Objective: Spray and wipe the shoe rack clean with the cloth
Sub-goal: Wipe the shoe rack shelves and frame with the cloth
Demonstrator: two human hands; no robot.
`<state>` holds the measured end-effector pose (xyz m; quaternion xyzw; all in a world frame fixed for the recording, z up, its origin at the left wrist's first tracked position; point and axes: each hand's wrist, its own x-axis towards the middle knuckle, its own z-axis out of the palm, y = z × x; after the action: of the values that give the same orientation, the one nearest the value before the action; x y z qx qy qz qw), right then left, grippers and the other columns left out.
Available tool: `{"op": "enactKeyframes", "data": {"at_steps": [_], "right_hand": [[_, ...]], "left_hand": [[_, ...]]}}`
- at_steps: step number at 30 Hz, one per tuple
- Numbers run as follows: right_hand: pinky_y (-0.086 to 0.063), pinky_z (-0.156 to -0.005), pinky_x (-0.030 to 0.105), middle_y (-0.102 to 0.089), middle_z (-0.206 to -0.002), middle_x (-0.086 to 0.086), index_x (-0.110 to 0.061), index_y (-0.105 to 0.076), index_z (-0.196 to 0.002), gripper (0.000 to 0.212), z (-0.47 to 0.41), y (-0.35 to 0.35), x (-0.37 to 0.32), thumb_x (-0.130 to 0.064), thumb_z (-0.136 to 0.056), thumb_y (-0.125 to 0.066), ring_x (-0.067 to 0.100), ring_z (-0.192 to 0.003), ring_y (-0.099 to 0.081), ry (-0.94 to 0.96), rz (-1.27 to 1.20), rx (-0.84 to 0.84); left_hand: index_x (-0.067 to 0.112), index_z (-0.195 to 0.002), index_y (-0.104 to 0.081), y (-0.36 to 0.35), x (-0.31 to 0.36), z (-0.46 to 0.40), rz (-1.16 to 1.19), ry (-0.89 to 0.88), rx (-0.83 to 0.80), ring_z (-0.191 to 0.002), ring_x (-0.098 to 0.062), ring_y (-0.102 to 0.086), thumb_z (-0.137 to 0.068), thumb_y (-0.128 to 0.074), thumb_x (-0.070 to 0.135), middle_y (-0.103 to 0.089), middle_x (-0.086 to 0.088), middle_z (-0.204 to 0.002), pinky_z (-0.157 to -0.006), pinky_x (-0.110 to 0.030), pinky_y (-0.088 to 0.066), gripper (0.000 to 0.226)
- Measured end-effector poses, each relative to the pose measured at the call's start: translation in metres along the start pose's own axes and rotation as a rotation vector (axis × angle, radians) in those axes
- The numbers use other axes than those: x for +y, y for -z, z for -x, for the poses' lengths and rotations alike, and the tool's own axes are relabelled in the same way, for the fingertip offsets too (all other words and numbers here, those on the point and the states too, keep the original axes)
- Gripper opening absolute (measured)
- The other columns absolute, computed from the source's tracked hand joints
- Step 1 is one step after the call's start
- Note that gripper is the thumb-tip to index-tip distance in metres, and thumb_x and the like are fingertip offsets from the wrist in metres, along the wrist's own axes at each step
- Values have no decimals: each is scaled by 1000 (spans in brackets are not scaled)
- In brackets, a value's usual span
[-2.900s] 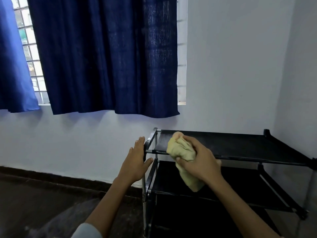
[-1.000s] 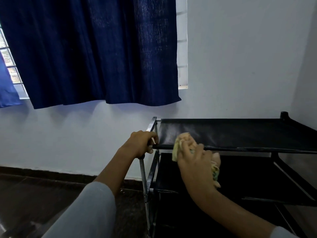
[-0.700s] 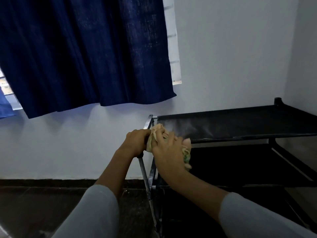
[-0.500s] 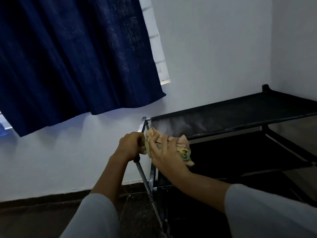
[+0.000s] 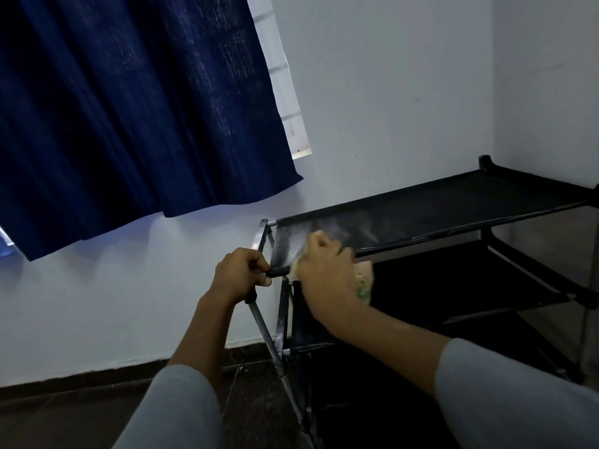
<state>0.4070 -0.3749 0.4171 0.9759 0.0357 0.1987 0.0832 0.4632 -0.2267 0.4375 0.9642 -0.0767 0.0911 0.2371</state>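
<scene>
The shoe rack (image 5: 431, 209) is stood in the corner against the white wall, its near left corner post gripped by the left hand (image 5: 241, 273), fingers clenched round the frame, presumably so the light frame is steadied against the rubbing. The cloth (image 5: 361, 280) is bunched in the right hand (image 5: 324, 267), fingers closed on it, knuckles up, and pressed onto the top shelf's front rail, forearm reaching in from the lower right

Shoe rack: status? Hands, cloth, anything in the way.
Left hand shut on shoe rack front-left corner. Right hand shut on cloth, pressed at top shelf's front rail. Top shelf shows pale streaks. Nothing in the way; no spray bottle in view.
</scene>
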Motion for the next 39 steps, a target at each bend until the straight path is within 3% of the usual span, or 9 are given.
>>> {"op": "enactKeyframes", "data": {"at_steps": [4,6,11,17,23,26,31,36,39], "right_hand": [[-46,-80,42,-26,-132,23,-6,-49,-124,42,-6,-4,-51,-24,-87,-59,39,-99,-49,75,-11,3],[-46,-77,41,-26,-131,22,-7,-49,-123,41,-8,-9,-51,-24,-86,-60,37,-96,-49,57,-9,17],[-44,-83,42,-25,-135,18,-10,-50,-124,43,-4,-18,-7,-26,-86,-63,35,-99,-48,5,-114,23],[-36,-78,36,-25,-138,10,-20,-51,-124,42,6,-15,57,-31,-84,-60,33,-102,-47,-162,-257,-58],[-40,-78,36,-29,-133,11,-25,-47,-134,58,-5,-6,101,-54,-84,-55,36,-111,-51,-374,-498,-223],[-45,-84,37,-25,-138,15,-17,-47,-132,61,-10,-4,84,-53,-84,-56,36,-111,-51,-453,-533,-213],[-46,-76,32,-25,-132,15,-12,-50,-122,52,-11,-3,57,-48,-85,-56,30,-97,-56,-501,-526,-145],[-50,-71,26,-27,-131,19,-11,-49,-123,59,-24,1,11,-58,-88,-49,19,-76,-50,-351,-406,-96],[-54,-76,31,-33,-120,20,-8,-49,-121,55,-33,7,-33,-54,-91,-48,22,-86,-53,-228,-393,-122]], "left_hand": [[17,-73,-63,0,1,2,-115,-15,52,-51,-14,-58,-83,-58,-4,-60,6,-62,-42,-9,-37,24],[17,-69,-61,-1,2,2,-125,-13,48,-50,-20,-61,-82,-60,-2,-60,4,-59,-47,-16,-43,23],[21,-67,-59,-3,12,-4,-133,37,15,-62,-13,-62,-76,-71,0,-62,5,-65,-51,-19,-37,26],[18,-69,-59,-5,20,-4,-189,84,14,-55,-9,-54,-75,-73,1,-59,3,-70,-48,-18,-32,23],[20,-65,-58,-4,18,-7,-166,91,7,-57,-10,-55,-75,-73,0,-59,5,-67,-51,-18,-34,27],[20,-69,-58,-4,12,-3,-110,81,33,-55,-13,-57,-78,-70,0,-60,6,-63,-49,-19,-33,24],[16,-79,-61,-8,7,1,-78,57,74,-57,-11,-57,-82,-64,-1,-63,4,-63,-47,-18,-31,17],[15,-77,-61,-10,9,0,-119,66,89,-56,-13,-58,-81,-63,-1,-65,3,-64,-53,-25,-38,17],[13,-73,-61,-10,5,-2,-216,31,141,-61,-23,-61,-78,-57,-6,-61,1,-63,-63,-33,-49,20]]}}
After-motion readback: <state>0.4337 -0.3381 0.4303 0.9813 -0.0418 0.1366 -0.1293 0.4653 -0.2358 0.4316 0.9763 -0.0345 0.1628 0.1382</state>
